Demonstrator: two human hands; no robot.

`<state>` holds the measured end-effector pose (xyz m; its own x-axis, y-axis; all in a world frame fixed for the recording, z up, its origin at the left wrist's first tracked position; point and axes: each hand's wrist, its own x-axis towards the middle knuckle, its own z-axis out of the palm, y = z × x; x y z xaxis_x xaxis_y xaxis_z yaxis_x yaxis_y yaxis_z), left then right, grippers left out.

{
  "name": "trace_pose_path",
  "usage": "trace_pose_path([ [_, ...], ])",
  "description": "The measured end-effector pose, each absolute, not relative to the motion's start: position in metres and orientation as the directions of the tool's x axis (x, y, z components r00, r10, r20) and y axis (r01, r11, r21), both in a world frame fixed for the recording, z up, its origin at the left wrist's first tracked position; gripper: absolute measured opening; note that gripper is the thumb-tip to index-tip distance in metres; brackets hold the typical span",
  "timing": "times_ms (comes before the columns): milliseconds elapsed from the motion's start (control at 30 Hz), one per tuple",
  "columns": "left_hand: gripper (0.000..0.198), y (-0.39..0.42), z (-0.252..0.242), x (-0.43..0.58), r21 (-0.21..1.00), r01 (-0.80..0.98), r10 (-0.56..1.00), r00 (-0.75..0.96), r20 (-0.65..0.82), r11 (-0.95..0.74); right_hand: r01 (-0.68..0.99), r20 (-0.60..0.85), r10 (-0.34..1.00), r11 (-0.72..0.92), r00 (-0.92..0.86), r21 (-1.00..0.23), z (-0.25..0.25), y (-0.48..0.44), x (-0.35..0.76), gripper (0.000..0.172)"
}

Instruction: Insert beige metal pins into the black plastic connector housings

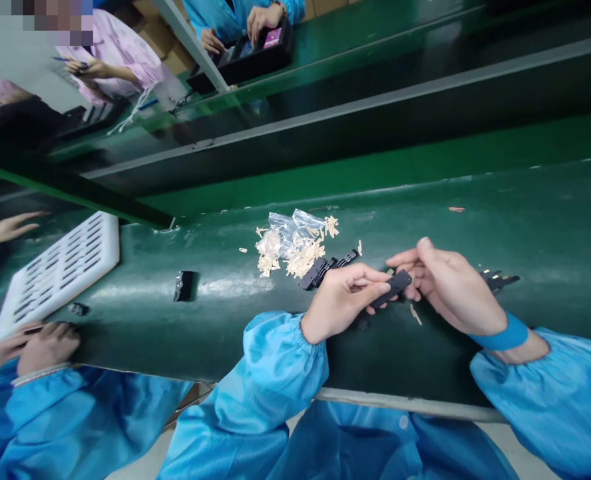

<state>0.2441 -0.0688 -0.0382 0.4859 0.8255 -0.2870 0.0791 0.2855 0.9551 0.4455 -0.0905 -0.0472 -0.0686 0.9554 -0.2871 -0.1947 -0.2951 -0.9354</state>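
A flat black plastic part (398,285) is gripped between the thumb and fingers of my left hand (343,298). My right hand (448,287) is at the part's far end, its thumb raised apart from the fingers; I see nothing held in it. By its fingertips a small beige piece (390,272) shows at the black part's edge. Behind my left hand lie several black parts (320,272), beside a pile of beige pieces (303,259) with clear plastic bags (295,227). A loose beige strip (415,314) rests under my right hand. More black parts (500,280) lie partly hidden behind that hand.
Left on the green table (215,340) are a black block (184,286) and a white slotted tray (70,267). A co-worker's hands (50,343) are near the tray. A green post (75,187) slants in at left. Other people sit across the bench.
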Motion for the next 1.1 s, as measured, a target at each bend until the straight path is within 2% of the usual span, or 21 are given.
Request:
trace_pose_path([
  [100, 0.030, -0.066, -0.041, 0.245, 0.952, 0.123, 0.821, 0.483, -0.305, 0.282, 0.020, -0.263, 0.959, -0.262, -0.106, -0.965, -0.038, -0.090, 0.454, 0.049],
  [200, 0.031, -0.056, -0.041, 0.235, 0.958, 0.196, 0.784, 0.551, -0.284, 0.209, 0.136, -0.366, 0.901, -0.343, -0.231, -0.929, -0.034, -0.086, 0.468, 0.038],
  [267, 0.029, -0.047, -0.038, 0.222, 0.963, 0.254, 0.775, 0.589, -0.227, 0.089, 0.076, -0.408, 0.899, -0.401, -0.157, -0.913, -0.034, -0.079, 0.478, 0.031],
  [300, 0.028, -0.042, -0.035, 0.214, 0.960, 0.281, 0.774, 0.605, -0.187, 0.012, -0.012, -0.389, 0.920, -0.390, -0.048, -0.921, -0.035, -0.076, 0.481, 0.027],
  [367, 0.021, -0.037, -0.028, 0.201, 0.928, 0.330, 0.684, 0.719, -0.127, -0.174, -0.244, -0.317, 0.917, -0.259, 0.243, -0.935, -0.035, -0.070, 0.484, 0.021],
  [400, 0.020, -0.036, -0.025, 0.197, 0.897, 0.350, 0.618, 0.777, -0.118, -0.269, -0.289, -0.318, 0.900, -0.232, 0.299, -0.929, -0.035, -0.070, 0.482, 0.021],
  [467, 0.025, -0.037, -0.022, 0.194, 0.802, 0.405, 0.517, 0.844, -0.143, -0.439, -0.220, -0.382, 0.900, -0.337, 0.210, -0.915, -0.033, -0.072, 0.476, 0.031],
  [567, 0.030, -0.042, -0.025, 0.198, 0.641, 0.505, 0.494, 0.842, -0.217, -0.578, 0.011, -0.407, 0.913, -0.408, 0.041, -0.913, -0.032, -0.082, 0.469, 0.040],
  [667, 0.023, -0.045, -0.033, 0.203, 0.580, 0.562, 0.550, 0.805, -0.221, -0.589, 0.064, -0.334, 0.941, -0.337, 0.053, -0.939, -0.031, -0.084, 0.472, 0.035],
  [767, 0.022, -0.046, -0.038, 0.206, 0.558, 0.610, 0.653, 0.742, -0.151, -0.563, 0.133, -0.247, 0.963, -0.261, 0.109, -0.956, -0.029, -0.081, 0.481, 0.031],
  [867, 0.019, -0.047, -0.040, 0.207, 0.519, 0.648, 0.709, 0.697, -0.108, -0.558, 0.277, -0.158, 0.975, -0.196, 0.154, -0.941, -0.025, -0.082, 0.492, 0.033],
  [933, 0.015, -0.047, -0.040, 0.206, 0.512, 0.661, 0.720, 0.685, -0.113, -0.549, 0.374, -0.148, 0.978, -0.193, 0.146, -0.907, -0.023, -0.089, 0.503, 0.038],
  [1000, 0.010, -0.048, -0.039, 0.205, 0.548, 0.646, 0.720, 0.686, -0.111, -0.531, 0.495, -0.171, 0.980, -0.198, 0.100, -0.846, -0.021, -0.100, 0.517, 0.043],
  [1100, 0.006, -0.048, -0.039, 0.204, 0.667, 0.563, 0.732, 0.680, -0.037, -0.489, 0.700, -0.201, 0.979, -0.129, -0.022, -0.702, -0.023, -0.120, 0.534, 0.044],
])
